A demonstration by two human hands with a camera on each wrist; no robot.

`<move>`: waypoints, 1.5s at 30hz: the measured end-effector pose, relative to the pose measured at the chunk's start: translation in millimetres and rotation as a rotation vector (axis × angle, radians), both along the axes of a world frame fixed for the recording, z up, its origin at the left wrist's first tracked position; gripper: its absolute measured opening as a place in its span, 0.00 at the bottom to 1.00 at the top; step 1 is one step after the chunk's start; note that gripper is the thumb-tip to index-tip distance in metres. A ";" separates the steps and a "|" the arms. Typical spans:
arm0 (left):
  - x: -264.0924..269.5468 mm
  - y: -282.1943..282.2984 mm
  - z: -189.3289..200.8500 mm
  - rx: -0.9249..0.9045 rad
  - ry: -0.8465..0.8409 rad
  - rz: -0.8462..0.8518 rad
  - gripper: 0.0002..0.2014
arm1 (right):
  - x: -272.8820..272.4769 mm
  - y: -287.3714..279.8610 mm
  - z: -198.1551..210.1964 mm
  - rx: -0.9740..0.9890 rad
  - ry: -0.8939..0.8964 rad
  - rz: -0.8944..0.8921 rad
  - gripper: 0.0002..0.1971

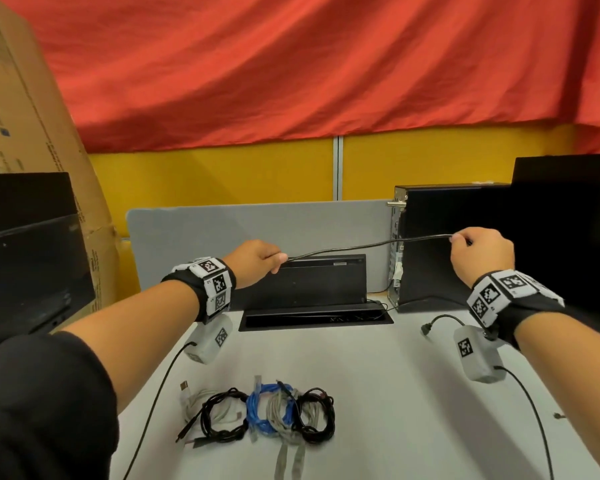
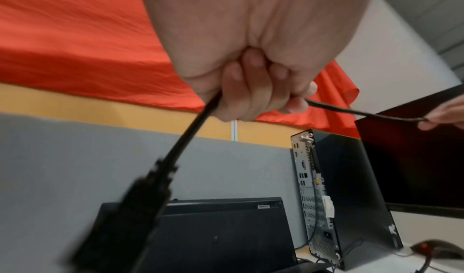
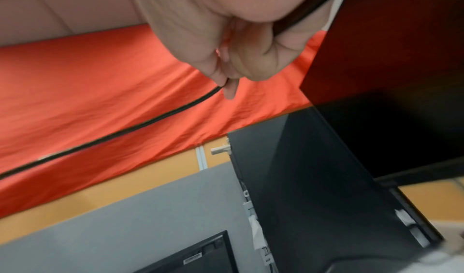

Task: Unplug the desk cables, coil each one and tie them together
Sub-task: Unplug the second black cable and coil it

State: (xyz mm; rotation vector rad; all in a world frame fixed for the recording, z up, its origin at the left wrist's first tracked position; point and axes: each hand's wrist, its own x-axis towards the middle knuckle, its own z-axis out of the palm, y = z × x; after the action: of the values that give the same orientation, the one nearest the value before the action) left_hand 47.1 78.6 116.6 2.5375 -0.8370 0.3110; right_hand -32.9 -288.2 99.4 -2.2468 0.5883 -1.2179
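1. A black cable [image 1: 368, 246] runs nearly taut through the air between both raised hands, above the back of the desk [image 1: 378, 393].
2. The left hand [image 1: 257, 263] sits at about 9 o'clock from the cable's middle. Its fingers are curled into a fist around the cable.
3. In the left wrist view the cable leaves the fist on both sides: one stretch runs off toward 3 o'clock to the other hand, the other drops toward 7 o'clock and ends in a blurred black plug [image 2: 140, 202].
4. The right hand [image 1: 482, 252] is at about 3 o'clock from the cable's middle and slightly higher. Thumb and forefinger pinch the cable; the other fingers are curled in.
5. In the right wrist view the cable runs from that pinch toward 8 o'clock across the red cloth [image 3: 100, 82].
6. A loose cable end with a black plug [image 1: 426, 329] lies on the desk below the right hand, at about 6 o'clock from it.
7. Coiled cables [image 1: 260, 414], white, black, blue and grey, lie side by side on the desk at 6 o'clock from the held cable, well apart from both hands.
8. A black tower [image 1: 447, 244] stands behind the right hand.
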 end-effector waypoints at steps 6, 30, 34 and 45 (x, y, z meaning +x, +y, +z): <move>-10.3 18.4 -5.5 -0.088 0.142 0.053 0.22 | 1.3 -16.7 -30.2 -0.009 0.059 -0.029 0.10; -17.0 15.6 -18.3 -1.266 0.517 -0.022 0.31 | -93.5 121.6 -41.2 -0.302 0.429 0.876 0.16; -28.2 2.0 -35.2 -0.967 0.522 -0.054 0.31 | -98.1 123.2 -6.3 -0.201 0.192 0.889 0.20; -80.2 -44.9 -56.2 -0.351 0.780 -0.310 0.27 | -12.6 80.3 -0.6 -0.190 -0.052 0.518 0.16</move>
State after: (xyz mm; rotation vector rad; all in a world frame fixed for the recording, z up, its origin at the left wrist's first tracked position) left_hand -33.0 33.8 60.4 1.9082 -0.7453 -0.5529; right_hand -45.5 -207.9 98.8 -2.3070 -0.1390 -1.0879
